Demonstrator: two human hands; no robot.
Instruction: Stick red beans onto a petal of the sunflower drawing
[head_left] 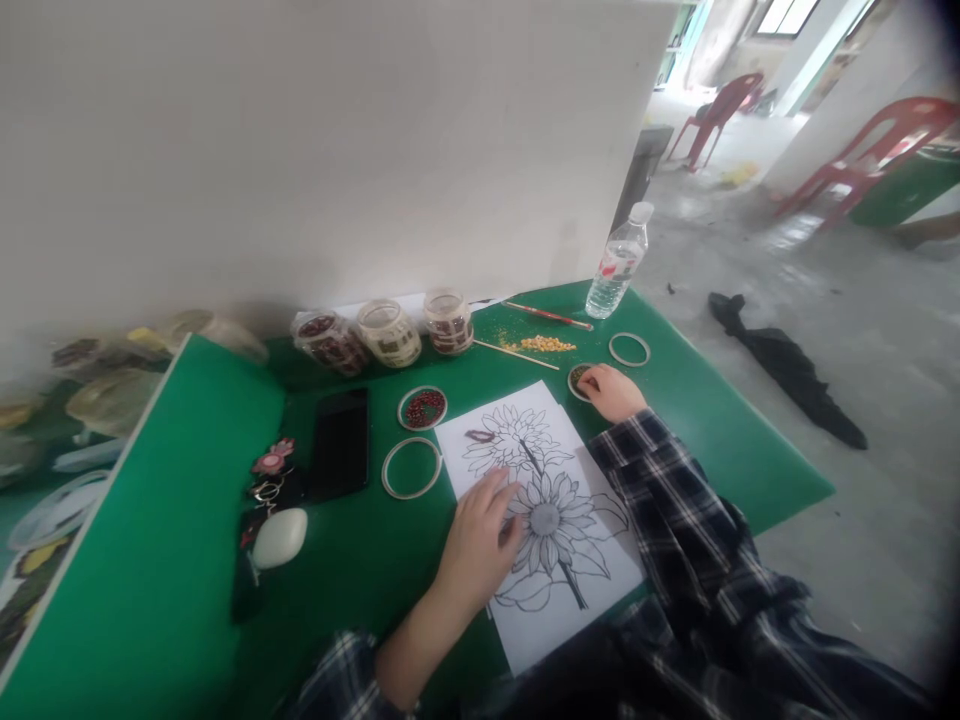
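A white sheet with a line drawing of sunflowers (525, 610) lies in front of me on the green table. My left hand (480, 535) rests on its left part, fingers stretched and apart, holding nothing. Dark reddish bits outline one petal near the top left of the drawing. Past the sheet's upper right edge, my right hand (616, 392) reaches into a small round lid with greenish grains (575, 382). Its fingertips are pinched together over the grains; whatever is between them is hidden. Left of the sheet sits a lid of dark red beans (424, 408).
Jars (448, 322) of beans line the wall. Yellow kernels (547, 344), thin sticks (551, 317) and a water bottle (619, 260) stand or lie at the back right. On the left are a phone (340, 445), keys (268, 490) and a white case (280, 538). Clear rings (412, 496) lie nearby.
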